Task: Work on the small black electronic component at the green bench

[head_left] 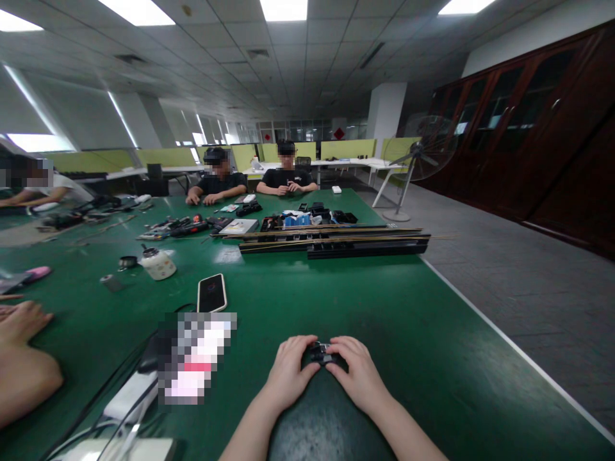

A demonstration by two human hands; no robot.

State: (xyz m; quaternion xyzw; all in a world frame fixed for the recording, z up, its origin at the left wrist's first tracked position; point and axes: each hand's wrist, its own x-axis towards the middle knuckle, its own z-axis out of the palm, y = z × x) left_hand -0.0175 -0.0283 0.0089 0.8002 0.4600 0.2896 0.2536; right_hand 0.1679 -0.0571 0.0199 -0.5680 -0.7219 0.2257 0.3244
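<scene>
Low over the green table [384, 307], close in front of me, my two hands meet around a small black part with light metallic bits [321, 353]. From its left side my left hand [292, 366] grips it, thumb below and fingers above. On the opposite side my right hand [354, 366] pinches it with thumb and fingertips. The fingers cover much of the part, so its exact kind cannot be made out. Left of my hands lie a phone [211, 293] with a dark screen and a pixelated, blurred-out patch [196, 358].
Long black rails with thin brass-coloured rods [336, 243] lie across the table ahead. Tools [177, 227], a white jar [157, 264] and cables with a white power block [129, 394] are leftward. A co-worker's arm [24, 365] rests at far left. Other people sit opposite.
</scene>
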